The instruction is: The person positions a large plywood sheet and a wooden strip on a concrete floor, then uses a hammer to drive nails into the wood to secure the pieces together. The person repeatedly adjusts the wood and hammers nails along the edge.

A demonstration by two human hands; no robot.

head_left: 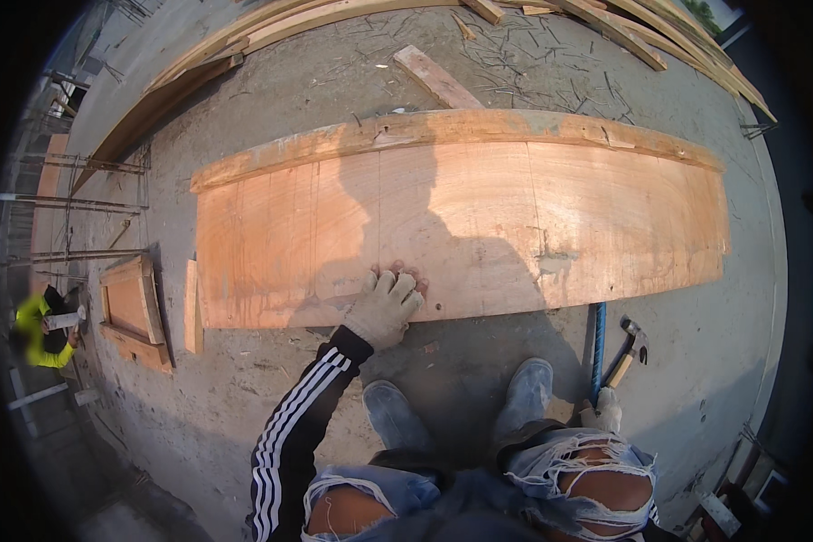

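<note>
My left hand (384, 307), in a pale glove with bare fingertips, lies with its fingers stretched on the near edge of a long plywood panel (479, 217). A wooden batten (461, 128) runs along the panel's far edge. Low at the right, my gloved right hand (604, 413) is closed round the handle end of a claw hammer (630, 350), its head pointing away from me. Beside the hammer a blue ribbed bar (598, 343) reaches from the panel's near edge to the right hand. Whether that hand also touches the bar cannot be made out.
A small framed wooden panel (134, 312) and a short board (192, 307) are left of the plywood. Beyond it lie a loose plank (435, 77), scattered nails (551, 63) and long timbers (334, 16). Steel rods project at the left, near another person (41, 330) in yellow.
</note>
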